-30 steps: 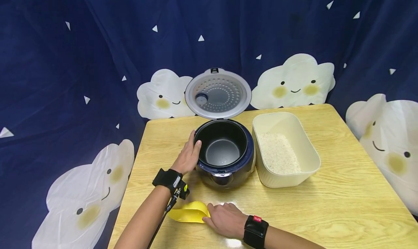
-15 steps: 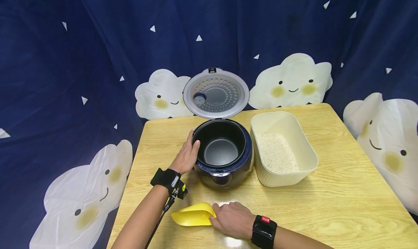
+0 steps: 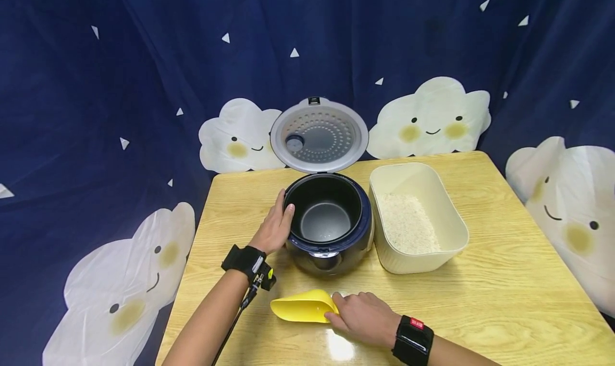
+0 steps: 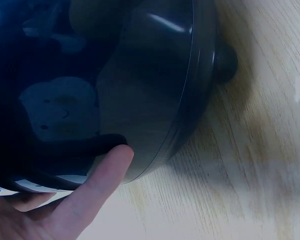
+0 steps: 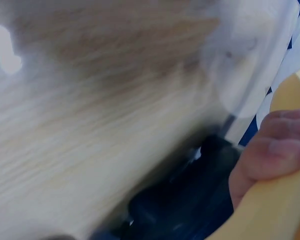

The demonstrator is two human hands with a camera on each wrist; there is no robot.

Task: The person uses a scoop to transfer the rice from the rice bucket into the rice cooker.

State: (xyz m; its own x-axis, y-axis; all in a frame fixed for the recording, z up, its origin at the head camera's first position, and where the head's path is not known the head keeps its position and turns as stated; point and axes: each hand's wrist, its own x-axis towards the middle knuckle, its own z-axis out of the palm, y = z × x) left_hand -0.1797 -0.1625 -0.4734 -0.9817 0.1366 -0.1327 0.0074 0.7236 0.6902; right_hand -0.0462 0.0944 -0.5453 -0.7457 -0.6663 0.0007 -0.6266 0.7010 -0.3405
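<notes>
A dark blue rice cooker [image 3: 312,262] stands on the table with its lid [image 3: 326,136] raised and a black inner pot [image 3: 325,222] inside. My left hand [image 3: 274,230] rests against the cooker's left side, thumb near the rim. In the left wrist view, a finger [image 4: 102,175] lies extended along the glossy cooker wall [image 4: 145,90]. In front of the cooker, my right hand [image 3: 367,318] grips a yellow scoop [image 3: 298,308] by its handle end, mouth pointing left. The right wrist view shows curled fingers [image 5: 277,150] around the scoop [image 5: 265,210].
Right of the cooker stands a cream bin [image 3: 423,264], close beside it, holding white rice [image 3: 408,224]. A cable [image 3: 235,326] runs along the left forearm. The wooden table [image 3: 509,259] ends at a blue curtain [image 3: 317,35] with clouds.
My right hand has moved right and slightly up in the head view, carrying the yellow scoop with it. The left hand stays at the rice cooker's side.
</notes>
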